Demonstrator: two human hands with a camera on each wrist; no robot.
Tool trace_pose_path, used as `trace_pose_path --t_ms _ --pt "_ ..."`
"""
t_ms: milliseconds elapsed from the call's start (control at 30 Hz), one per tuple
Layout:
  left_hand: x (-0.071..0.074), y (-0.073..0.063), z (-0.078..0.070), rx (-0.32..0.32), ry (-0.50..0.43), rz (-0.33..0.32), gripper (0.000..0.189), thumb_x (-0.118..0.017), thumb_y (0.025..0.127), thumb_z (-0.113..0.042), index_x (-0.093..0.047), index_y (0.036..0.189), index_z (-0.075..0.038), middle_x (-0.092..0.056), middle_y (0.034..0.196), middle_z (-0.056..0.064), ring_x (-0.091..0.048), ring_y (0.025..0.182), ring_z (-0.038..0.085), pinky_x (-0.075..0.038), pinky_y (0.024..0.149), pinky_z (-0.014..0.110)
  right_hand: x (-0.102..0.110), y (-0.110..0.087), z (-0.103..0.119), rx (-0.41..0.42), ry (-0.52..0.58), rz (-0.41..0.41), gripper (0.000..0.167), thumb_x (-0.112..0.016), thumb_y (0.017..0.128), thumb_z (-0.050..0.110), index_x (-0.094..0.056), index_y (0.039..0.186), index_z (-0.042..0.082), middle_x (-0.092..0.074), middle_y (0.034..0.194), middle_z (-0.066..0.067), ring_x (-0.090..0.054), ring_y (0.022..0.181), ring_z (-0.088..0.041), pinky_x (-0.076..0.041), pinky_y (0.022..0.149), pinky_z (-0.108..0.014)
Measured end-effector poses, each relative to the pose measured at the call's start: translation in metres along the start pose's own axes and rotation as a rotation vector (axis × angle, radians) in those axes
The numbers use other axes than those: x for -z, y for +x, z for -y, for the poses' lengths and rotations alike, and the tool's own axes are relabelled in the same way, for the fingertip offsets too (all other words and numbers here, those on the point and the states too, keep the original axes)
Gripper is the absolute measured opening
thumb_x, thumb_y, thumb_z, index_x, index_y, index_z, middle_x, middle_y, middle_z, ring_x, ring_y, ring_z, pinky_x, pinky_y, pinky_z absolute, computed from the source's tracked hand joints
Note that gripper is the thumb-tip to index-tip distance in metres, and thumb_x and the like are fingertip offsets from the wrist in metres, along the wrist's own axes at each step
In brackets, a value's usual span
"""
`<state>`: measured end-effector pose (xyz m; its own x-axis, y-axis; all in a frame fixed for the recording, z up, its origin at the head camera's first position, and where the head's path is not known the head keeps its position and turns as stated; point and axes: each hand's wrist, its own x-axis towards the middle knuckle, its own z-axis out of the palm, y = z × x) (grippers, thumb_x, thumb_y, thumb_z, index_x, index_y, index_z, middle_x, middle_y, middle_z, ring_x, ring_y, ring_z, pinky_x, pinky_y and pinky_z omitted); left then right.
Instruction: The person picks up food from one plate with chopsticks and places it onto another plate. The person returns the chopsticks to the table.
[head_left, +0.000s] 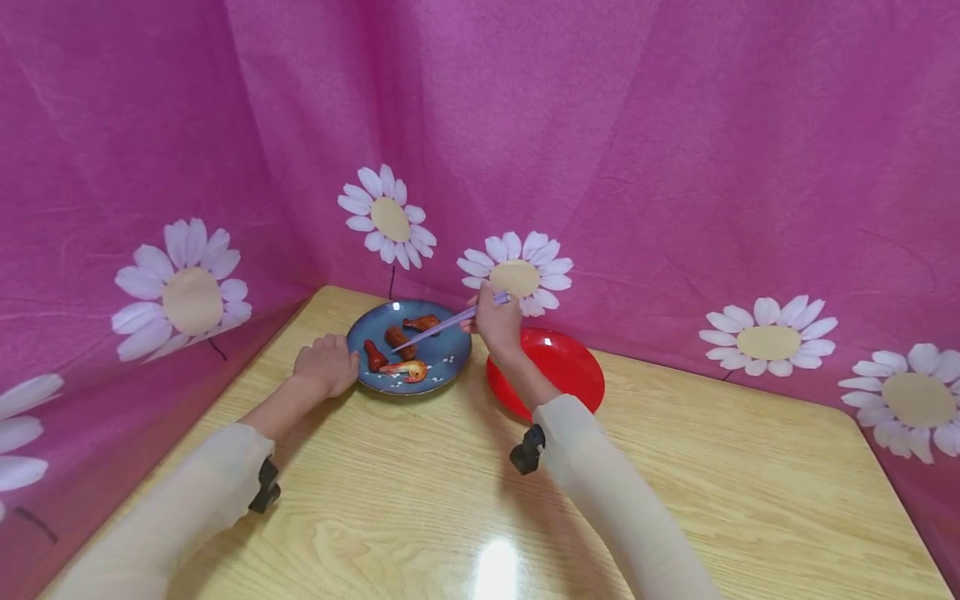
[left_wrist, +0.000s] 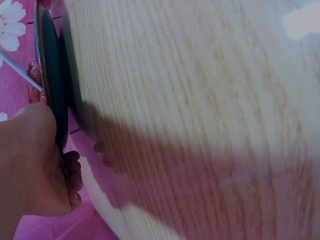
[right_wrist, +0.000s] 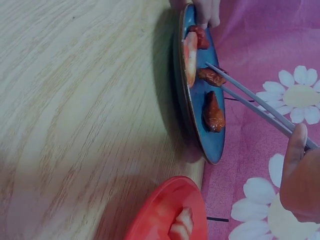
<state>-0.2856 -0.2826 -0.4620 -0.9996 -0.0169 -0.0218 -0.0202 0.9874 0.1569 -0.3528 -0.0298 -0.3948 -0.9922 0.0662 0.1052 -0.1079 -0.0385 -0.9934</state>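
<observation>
The head view was brightly lit; white glare (head_left: 497,571) was noted on the tabletop (head_left: 405,483) near the lower edge. Both wrist views were dimmer, with softer detail. In the left wrist view, the left hand (left_wrist: 40,170) cast a broad shadow (left_wrist: 210,175) across the tabletop.

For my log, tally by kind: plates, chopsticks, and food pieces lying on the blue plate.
Plates: 2
Chopsticks: 2
Reddish-brown meat-like pieces: 3
Shrimp-like piece: 1
Total: 8

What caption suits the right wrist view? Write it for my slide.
Right hand holding chopsticks at a brown food piece on a blue plate, a red plate nearby.
</observation>
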Motion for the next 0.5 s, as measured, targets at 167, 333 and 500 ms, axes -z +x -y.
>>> trace_pose_path --t_ms 167,333,500 --pt "0.002 -0.001 -0.002 0.007 -0.007 -0.009 0.042 -0.037 0.103 -0.024 -0.051 0.109 0.015 -0.054 0.103 0.027 -0.054 0.105 0.045 -0.045 0.085 0.058 0.008 0.003 0.002 -0.043 0.098 -0.061 0.04 -0.051 0.103 0.02 -0.061 0.096 -0.019 -0.058 0.059 -0.006 -0.061 0.041 -0.011 -0.051 0.042 -0.024" --pt "0.004 -0.002 -0.003 0.004 -0.007 0.0 0.042 -0.037 0.103 -0.024 -0.051 0.107 0.015 -0.053 0.102 0.026 -0.054 0.104 0.044 -0.045 0.085 0.057 0.016 0.003 0.008 -0.079 0.114 -0.061 0.043 -0.049 0.104 0.02 -0.063 0.1 -0.02 -0.061 0.06 -0.006 -0.061 0.042 -0.012 -0.052 0.045 -0.024" --pt "0.004 -0.001 -0.003 0.0 -0.008 0.011 0.042 -0.036 0.104 -0.024 -0.05 0.106 0.015 -0.053 0.101 0.026 -0.053 0.103 0.043 -0.045 0.085 0.057 0.027 0.004 0.012 -0.101 0.144 -0.072 0.042 -0.048 0.104 0.02 -0.064 0.088 -0.015 -0.061 0.054 -0.006 -0.061 0.04 -0.011 -0.052 0.045 -0.024"
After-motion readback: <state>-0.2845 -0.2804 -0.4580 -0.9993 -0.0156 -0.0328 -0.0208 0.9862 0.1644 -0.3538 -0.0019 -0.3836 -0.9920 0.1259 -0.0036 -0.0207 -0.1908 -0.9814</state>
